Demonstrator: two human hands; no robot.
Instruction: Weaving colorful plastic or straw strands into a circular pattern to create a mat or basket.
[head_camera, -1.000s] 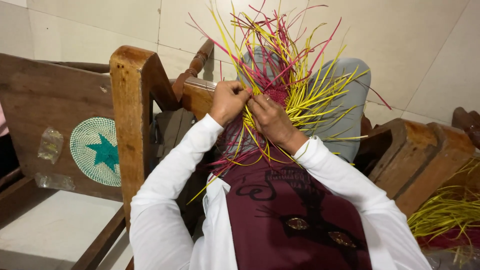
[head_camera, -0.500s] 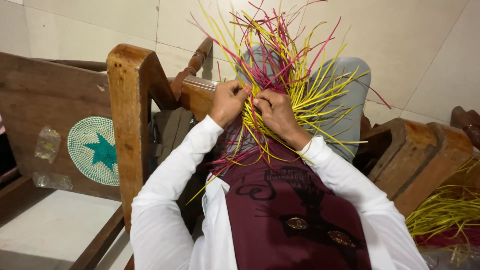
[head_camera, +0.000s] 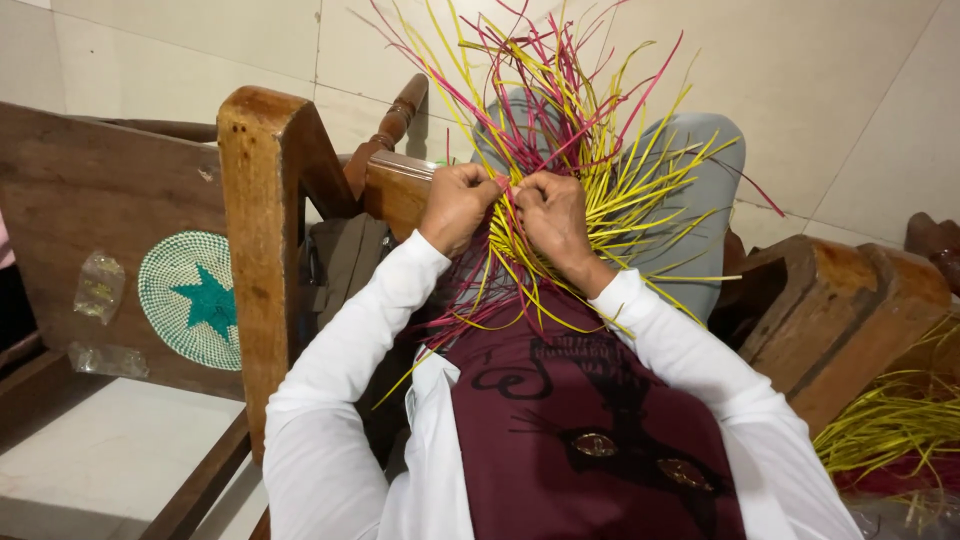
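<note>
The left hand (head_camera: 458, 203) and right hand (head_camera: 553, 217), knuckles together, pinch yellow and red strips (head_camera: 590, 130). A woven mat (head_camera: 192, 300) lies far left.

The woven centre sits hidden behind the left hand (head_camera: 458, 205) and right hand (head_camera: 552, 217) (strand tips (head_camera: 520, 40) run off the top edge).

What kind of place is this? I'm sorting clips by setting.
Likely a home craft corner: hands weave yellow and red strips, a finished woven disc lies on a wooden bench, over a tiled floor.
</note>
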